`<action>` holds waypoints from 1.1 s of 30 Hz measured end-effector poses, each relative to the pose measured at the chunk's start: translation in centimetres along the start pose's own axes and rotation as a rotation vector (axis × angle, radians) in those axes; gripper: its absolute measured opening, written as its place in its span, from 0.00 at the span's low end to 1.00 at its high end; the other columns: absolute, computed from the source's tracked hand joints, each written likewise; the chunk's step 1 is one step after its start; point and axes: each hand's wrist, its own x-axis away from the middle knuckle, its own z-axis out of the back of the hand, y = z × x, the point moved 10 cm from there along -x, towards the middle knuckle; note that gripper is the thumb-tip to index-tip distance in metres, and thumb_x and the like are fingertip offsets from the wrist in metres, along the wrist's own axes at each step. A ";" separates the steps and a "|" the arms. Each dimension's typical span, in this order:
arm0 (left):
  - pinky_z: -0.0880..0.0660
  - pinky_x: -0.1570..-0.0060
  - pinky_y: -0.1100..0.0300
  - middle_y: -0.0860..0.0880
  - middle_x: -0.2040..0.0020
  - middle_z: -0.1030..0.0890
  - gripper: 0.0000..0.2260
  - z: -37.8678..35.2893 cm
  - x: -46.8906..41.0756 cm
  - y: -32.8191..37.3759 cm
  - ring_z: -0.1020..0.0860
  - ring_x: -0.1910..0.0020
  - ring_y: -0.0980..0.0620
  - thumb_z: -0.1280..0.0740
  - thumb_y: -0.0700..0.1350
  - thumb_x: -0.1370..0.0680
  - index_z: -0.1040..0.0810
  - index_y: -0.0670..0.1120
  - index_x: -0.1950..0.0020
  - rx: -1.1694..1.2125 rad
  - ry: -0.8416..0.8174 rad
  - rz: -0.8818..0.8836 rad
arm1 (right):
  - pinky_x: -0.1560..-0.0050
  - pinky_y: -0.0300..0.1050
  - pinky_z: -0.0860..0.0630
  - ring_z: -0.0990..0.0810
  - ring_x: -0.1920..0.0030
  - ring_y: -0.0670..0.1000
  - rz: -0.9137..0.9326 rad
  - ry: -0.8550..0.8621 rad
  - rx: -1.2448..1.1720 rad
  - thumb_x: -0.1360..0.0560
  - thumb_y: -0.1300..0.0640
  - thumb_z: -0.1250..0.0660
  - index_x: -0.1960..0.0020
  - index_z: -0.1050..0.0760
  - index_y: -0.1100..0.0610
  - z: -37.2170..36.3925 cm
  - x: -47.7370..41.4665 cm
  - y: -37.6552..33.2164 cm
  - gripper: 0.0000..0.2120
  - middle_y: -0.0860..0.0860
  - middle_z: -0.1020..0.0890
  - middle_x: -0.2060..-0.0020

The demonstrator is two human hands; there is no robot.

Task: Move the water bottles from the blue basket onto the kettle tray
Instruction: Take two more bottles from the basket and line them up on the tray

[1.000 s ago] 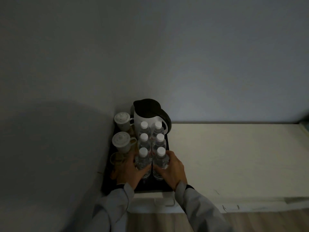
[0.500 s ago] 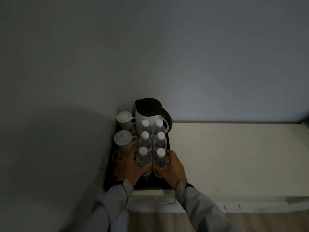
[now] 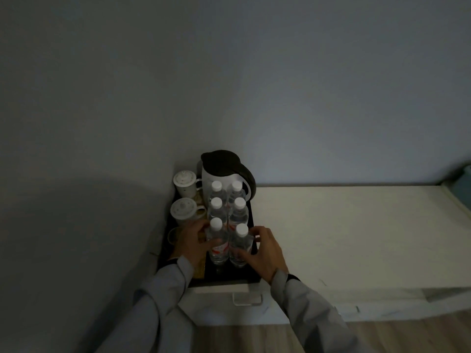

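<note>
Several clear water bottles with white caps stand in two rows on the black kettle tray point(image 3: 229, 277), in front of the white kettle point(image 3: 224, 174) with its dark lid. My left hand point(image 3: 193, 244) wraps around the front-left bottle point(image 3: 218, 247). My right hand point(image 3: 263, 250) holds the front-right bottle point(image 3: 239, 244), thumb in front and fingers at its right side. Both front bottles are upright on the tray, side by side. A blue-green shape point(image 3: 466, 174) at the far right edge may be the basket.
Two white lidded cups point(image 3: 184, 183) point(image 3: 182, 211) stand along the tray's left side, and a glass point(image 3: 173, 235) sits just behind my left hand. The tray is in the corner by the grey wall. The white counter point(image 3: 344, 233) stretches to the right.
My hands stay on the two front bottles and have hardly moved. The fingers of my right hand have spread slightly.
</note>
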 end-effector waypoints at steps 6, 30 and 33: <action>0.28 0.58 0.72 0.55 0.49 0.25 0.22 0.5 -0.3 0.2 0.24 0.52 0.62 0.19 0.48 0.35 0.24 0.53 0.45 -0.043 0.070 -0.028 | 0.54 0.39 0.27 0.23 0.53 0.46 -0.009 0.033 0.007 0.34 0.34 0.27 0.44 0.30 0.47 0.3 0.2 -0.5 0.26 0.45 0.27 0.48; 0.32 0.55 0.72 0.52 0.50 0.25 0.19 0.6 -1.1 0.7 0.24 0.52 0.52 0.20 0.45 0.34 0.22 0.51 0.46 -0.088 0.036 -0.090 | 0.43 0.53 0.21 0.20 0.46 0.57 0.043 -0.088 0.010 0.32 0.45 0.23 0.37 0.25 0.53 -0.3 -2.4 -1.5 0.27 0.56 0.22 0.46; 0.30 0.55 0.68 0.54 0.52 0.25 0.19 0.6 -1.1 0.9 0.24 0.54 0.54 0.20 0.46 0.33 0.23 0.51 0.46 -0.106 0.043 -0.111 | 0.44 0.53 0.20 0.20 0.48 0.56 0.016 -0.057 0.013 0.34 0.39 0.25 0.38 0.25 0.50 0.1 -2.4 -1.1 0.29 0.54 0.23 0.49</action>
